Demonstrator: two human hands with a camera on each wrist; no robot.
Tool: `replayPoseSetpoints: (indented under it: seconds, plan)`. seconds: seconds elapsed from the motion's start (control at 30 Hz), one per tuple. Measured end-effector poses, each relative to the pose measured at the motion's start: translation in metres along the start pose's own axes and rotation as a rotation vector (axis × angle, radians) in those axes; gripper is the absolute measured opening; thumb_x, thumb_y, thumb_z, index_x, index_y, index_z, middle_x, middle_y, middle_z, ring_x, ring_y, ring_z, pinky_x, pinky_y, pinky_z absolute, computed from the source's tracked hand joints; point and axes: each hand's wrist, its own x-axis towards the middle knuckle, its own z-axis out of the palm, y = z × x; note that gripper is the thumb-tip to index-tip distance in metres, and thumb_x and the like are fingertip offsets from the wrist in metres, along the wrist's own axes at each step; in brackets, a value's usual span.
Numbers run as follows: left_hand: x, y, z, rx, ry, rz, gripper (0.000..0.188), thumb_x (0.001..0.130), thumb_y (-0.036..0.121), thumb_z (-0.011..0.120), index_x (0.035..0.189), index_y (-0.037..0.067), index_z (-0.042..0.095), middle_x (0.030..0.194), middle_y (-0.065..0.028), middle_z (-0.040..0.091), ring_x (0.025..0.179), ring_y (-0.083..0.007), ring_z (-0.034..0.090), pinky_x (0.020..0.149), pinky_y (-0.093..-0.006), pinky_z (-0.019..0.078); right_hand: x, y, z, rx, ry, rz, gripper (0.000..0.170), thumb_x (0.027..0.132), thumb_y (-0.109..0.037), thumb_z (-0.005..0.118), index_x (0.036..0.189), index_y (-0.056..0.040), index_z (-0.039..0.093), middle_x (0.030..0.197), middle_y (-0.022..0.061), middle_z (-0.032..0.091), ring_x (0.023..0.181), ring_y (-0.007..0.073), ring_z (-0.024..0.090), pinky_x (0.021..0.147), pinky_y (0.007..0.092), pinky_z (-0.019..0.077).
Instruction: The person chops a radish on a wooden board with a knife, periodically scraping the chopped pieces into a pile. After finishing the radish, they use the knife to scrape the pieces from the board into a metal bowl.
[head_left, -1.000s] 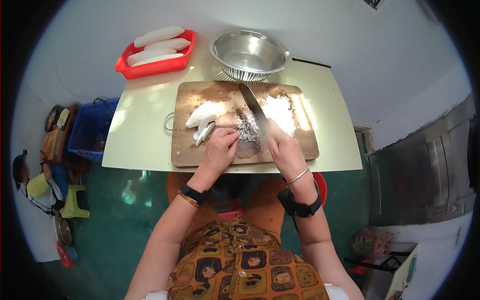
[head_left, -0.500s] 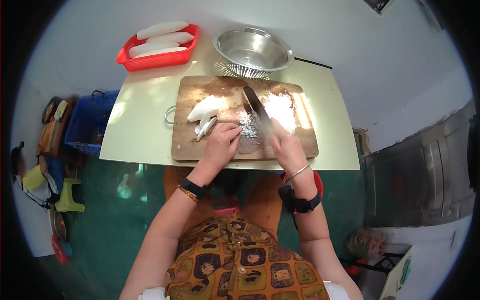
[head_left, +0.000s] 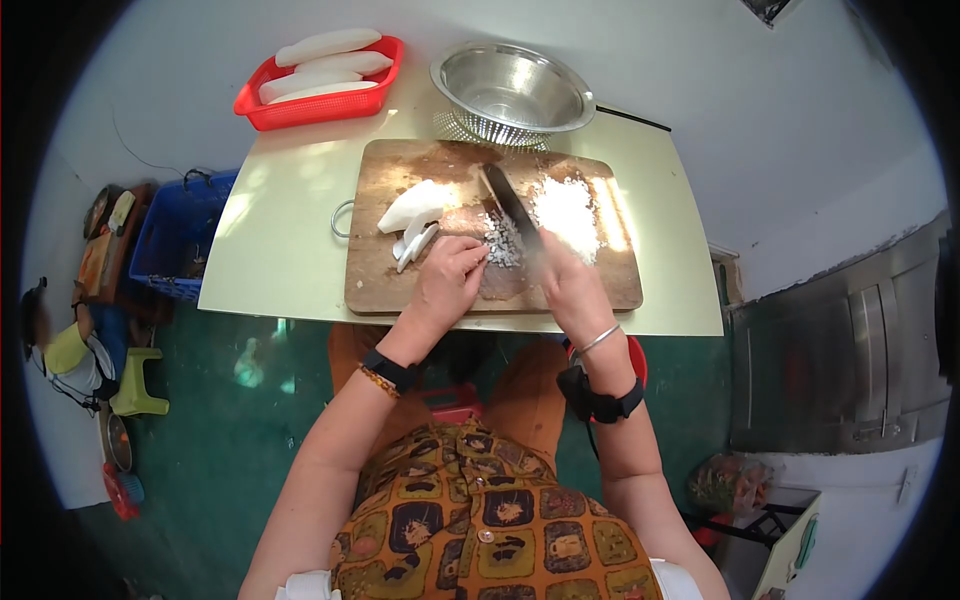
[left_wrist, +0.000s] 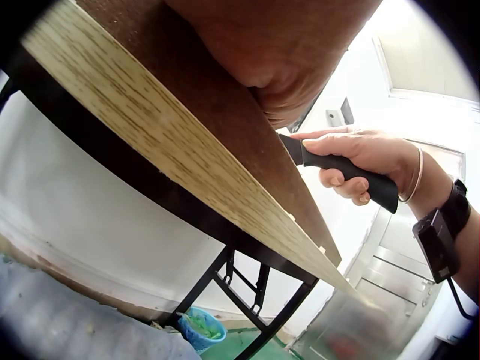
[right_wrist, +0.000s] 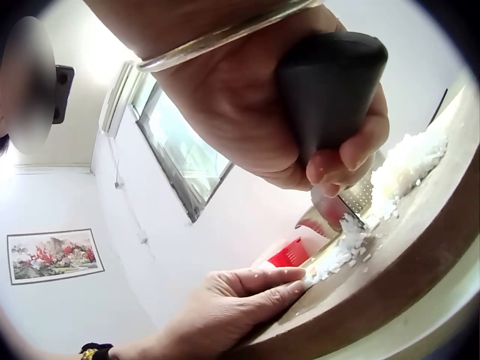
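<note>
My right hand (head_left: 572,285) grips the black handle of a kitchen knife (head_left: 510,205), its blade slanting away over the wooden cutting board (head_left: 400,290). Thumb and fingers of my left hand (head_left: 447,282) pinch the near edge of the small diced white radish (head_left: 503,240), left of the blade. In the right wrist view the left fingertips (right_wrist: 300,279) meet the white bits, and the blade (right_wrist: 349,210) stands among them. A larger heap of fine white bits (head_left: 566,215) lies right of the knife. A cut radish piece (head_left: 415,203) and several slices (head_left: 412,243) lie at left.
Behind the board stand a red basket (head_left: 320,112) of whole peeled white radishes and a steel bowl (head_left: 515,85) over a perforated colander (head_left: 490,130). A metal ring (head_left: 341,218) sticks out from the board's left side. Far left is another person (head_left: 70,350) beside a blue crate (head_left: 180,235).
The knife has moved slightly in short strokes over the diced pieces. My left hand keeps its place beside them. The whole head view has shifted a little, with the table higher in it.
</note>
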Motion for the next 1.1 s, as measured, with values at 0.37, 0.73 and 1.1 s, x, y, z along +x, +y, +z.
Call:
replayPoseSetpoints:
  seconds: [0.37, 0.73, 1.1]
  plan:
    - [0.001, 0.002, 0.001, -0.010, 0.019, -0.005, 0.017, 0.079, 0.002, 0.071, 0.096, -0.002, 0.071, 0.097, -0.0159, 0.069, 0.093, -0.0317, 0.065, 0.083, -0.0384, 0.0519, -0.005, -0.007, 0.004, 0.006, 0.013, -0.060, 0.040, 0.095, -0.018, 0.055, 0.134, -0.0117, 0.054, 0.085, 0.0248, 0.066, 0.078, 0.0432, 0.065, 0.070, 0.0527, 0.0502]
    - [0.002, 0.003, 0.001, 0.003, 0.057, -0.029, 0.012, 0.077, 0.002, 0.069, 0.089, 0.000, 0.070, 0.092, -0.0135, 0.067, 0.088, -0.0311, 0.063, 0.079, -0.0383, 0.0517, -0.009, -0.017, 0.004, -0.041, -0.043, -0.068, 0.041, 0.095, -0.018, 0.056, 0.134, -0.0116, 0.052, 0.078, 0.0255, 0.065, 0.074, 0.0438, 0.064, 0.065, 0.0541, 0.0500]
    - [0.002, 0.001, 0.001, 0.019, 0.044, -0.013, 0.011, 0.075, 0.001, 0.071, 0.085, 0.002, 0.071, 0.090, -0.0114, 0.069, 0.086, -0.0289, 0.064, 0.077, -0.0368, 0.0519, -0.011, -0.022, 0.002, 0.009, -0.001, -0.126, 0.039, 0.095, -0.018, 0.055, 0.134, -0.0111, 0.052, 0.077, 0.0254, 0.065, 0.073, 0.0439, 0.064, 0.065, 0.0548, 0.0492]
